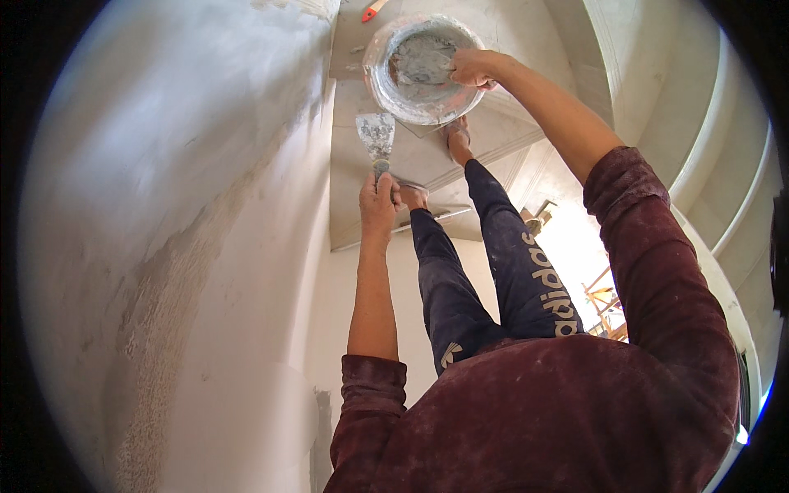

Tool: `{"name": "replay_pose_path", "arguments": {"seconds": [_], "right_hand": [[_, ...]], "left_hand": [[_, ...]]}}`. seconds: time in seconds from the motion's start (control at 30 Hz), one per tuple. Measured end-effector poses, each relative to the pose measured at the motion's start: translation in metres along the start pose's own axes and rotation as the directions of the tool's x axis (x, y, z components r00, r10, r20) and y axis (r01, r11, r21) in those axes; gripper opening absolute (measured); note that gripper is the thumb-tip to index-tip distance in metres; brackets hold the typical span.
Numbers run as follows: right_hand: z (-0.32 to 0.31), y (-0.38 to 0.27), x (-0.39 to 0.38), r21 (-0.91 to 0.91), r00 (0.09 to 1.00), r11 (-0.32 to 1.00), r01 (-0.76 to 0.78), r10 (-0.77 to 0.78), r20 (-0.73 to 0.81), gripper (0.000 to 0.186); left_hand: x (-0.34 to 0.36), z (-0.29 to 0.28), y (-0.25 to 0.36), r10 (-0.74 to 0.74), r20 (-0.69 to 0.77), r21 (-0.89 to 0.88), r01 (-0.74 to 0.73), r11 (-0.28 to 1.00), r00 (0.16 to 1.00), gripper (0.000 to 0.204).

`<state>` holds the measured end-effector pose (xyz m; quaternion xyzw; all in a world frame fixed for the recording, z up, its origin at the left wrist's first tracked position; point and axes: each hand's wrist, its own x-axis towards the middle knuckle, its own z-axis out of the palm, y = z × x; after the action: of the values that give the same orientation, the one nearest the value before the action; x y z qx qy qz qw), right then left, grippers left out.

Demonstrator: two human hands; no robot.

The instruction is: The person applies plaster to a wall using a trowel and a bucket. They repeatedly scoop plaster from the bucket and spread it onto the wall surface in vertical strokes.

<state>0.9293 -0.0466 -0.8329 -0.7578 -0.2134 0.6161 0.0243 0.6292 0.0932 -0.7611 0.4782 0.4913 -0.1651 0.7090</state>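
Note:
My left hand [379, 201] is closed round the handle of a putty knife [377, 135], its wide blade pointing up and smeared with grey and white paste. Above and to the right stands a round bucket [377, 91] with a paste-crusted rim. Grey plaster paste [422, 61] lies inside it. My right hand [477, 68] reaches over the bucket's right rim with its fingers curled. What those fingers grip is hidden by the hand and the paste.
A plastered wall [238, 123] with a rough, unsmoothed strip [152, 378] runs along the left. A brush with a red handle [371, 13] lies beyond the bucket. Curved stair steps [699, 123] rise on the right. My feet [459, 141] stand just below the bucket.

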Motion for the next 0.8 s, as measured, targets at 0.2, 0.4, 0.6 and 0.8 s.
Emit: {"name": "replay_pose_path", "arguments": {"seconds": [0.2, 0.4, 0.6, 0.8], "right_hand": [[0.001, 0.015, -0.005, 0.081, 0.994, 0.992, 0.101, -0.104, 0.045, 0.020], [0.008, 0.066, -0.028, 0.426, 0.976, 0.892, 0.153, -0.205, 0.079, 0.022], [0.014, 0.093, -0.109, 0.571, 0.976, 0.809, 0.139, -0.211, 0.060, 0.043], [0.066, 0.118, -0.161, 0.759, 0.967, 0.617, 0.211, -0.244, -0.070, 0.059]], "left_hand": [[0.002, 0.001, 0.013, 0.015, -0.038, 0.072, -0.012, 0.997, 0.999, 0.024], [0.000, 0.009, 0.016, 0.033, -0.041, 0.067, -0.030, 0.997, 0.999, 0.023], [-0.002, 0.001, 0.026, -0.021, 0.090, -0.066, 0.027, 0.997, 0.996, 0.025], [-0.020, 0.003, 0.045, -0.078, 0.177, -0.089, 0.094, 0.992, 0.981, 0.027]]}}
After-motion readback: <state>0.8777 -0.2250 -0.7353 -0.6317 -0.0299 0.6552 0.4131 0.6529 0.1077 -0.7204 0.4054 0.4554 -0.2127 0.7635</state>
